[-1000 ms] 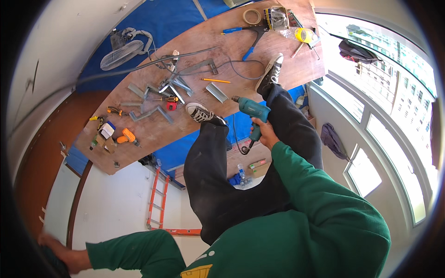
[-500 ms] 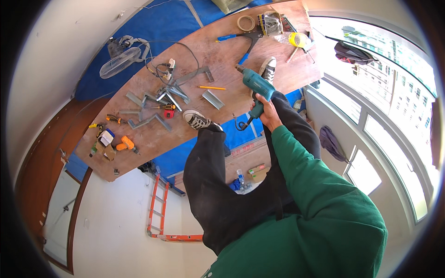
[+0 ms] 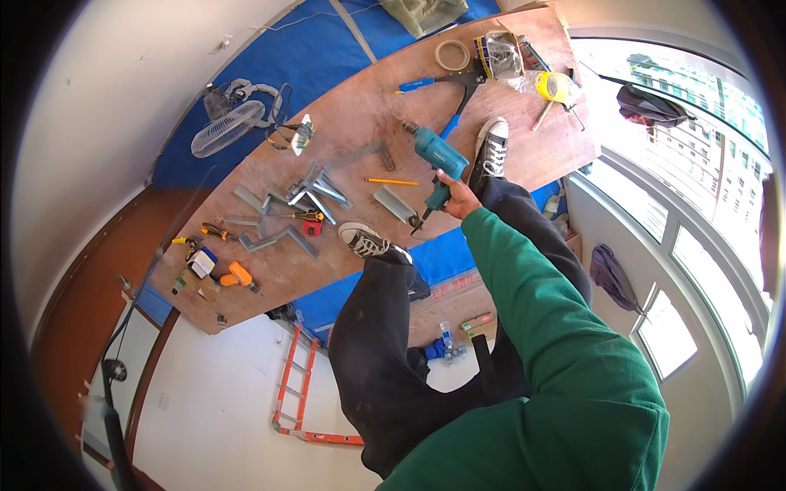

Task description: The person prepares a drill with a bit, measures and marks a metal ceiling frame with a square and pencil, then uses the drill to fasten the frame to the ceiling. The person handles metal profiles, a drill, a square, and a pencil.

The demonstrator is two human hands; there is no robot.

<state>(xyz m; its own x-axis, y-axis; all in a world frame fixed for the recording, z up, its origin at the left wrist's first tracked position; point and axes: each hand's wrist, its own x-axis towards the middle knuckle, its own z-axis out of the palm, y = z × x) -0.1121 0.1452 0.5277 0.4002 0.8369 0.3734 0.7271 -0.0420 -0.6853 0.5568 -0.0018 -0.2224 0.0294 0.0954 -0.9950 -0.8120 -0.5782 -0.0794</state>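
Observation:
My right hand (image 3: 460,195) is closed around the handle of a teal power drill (image 3: 442,155). The drill is over the wooden board, its chuck toward the far side. Beside its handle lies a short metal channel (image 3: 391,199), partly hidden by the drill's cord. A yellow pencil (image 3: 393,182) rests just left of the drill. Past the drill is a two-handled tool with blue grips (image 3: 417,84). Further left lie several bent metal pieces (image 3: 315,192), a screwdriver (image 3: 301,216) and a red tape measure (image 3: 312,229). My left hand is out of view.
My shoes (image 3: 491,151) are on the board (image 3: 368,98). A tape roll (image 3: 440,56) and a yellow-labelled bottle (image 3: 555,87) lie at its far right. At the left are an orange tool (image 3: 237,275), a fan (image 3: 228,129), a dark cord-like thing (image 3: 115,425) and an orange ladder (image 3: 288,385).
The drill has moved left and nearer relative to my right shoe, still in my right hand. The looped cord near the white socket block has shifted away; a dark cord-like thing now shows at lower left.

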